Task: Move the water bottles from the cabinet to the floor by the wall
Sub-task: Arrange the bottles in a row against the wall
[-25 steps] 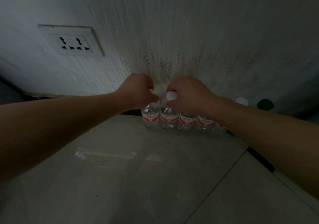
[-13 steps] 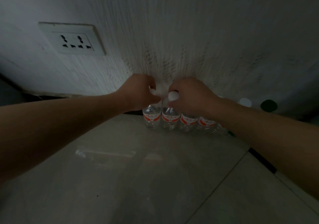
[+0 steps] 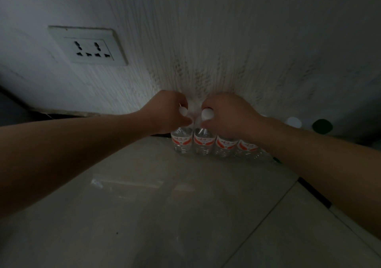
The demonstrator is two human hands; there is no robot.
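Both my hands are clamped on bottle necks at the foot of the white textured wall (image 3: 237, 40). My left hand (image 3: 167, 114) grips the neck of the leftmost clear plastic water bottle (image 3: 181, 141), which has a red-and-white label. Its white screw cap (image 3: 183, 110) pokes out between my thumb and curled fingers. My right hand (image 3: 228, 116) grips the neck of the second clear water bottle (image 3: 203, 142), and its round white cap (image 3: 207, 114) shows at the left edge of my fist.

Compared with a second ago, little has changed. Both hands sit in nearly the same spot with the same grip, and both bottles stand where they stood. The leftmost bottle's cap shows more plainly now than it did then.

Both held bottles stand upright on the pale glossy floor tile (image 3: 165, 205), directly below my fists, side by side against the wall. To their right the row goes on with a third labelled bottle (image 3: 225, 146) and a fourth labelled bottle (image 3: 246, 148), both partly hidden under my right wrist. Farther right, beyond my forearm, a lone white cap (image 3: 292, 122) and a dark green cap (image 3: 322, 126) show; what is under them is hidden. A white double wall socket (image 3: 88, 46) sits on the wall, up and to the left.
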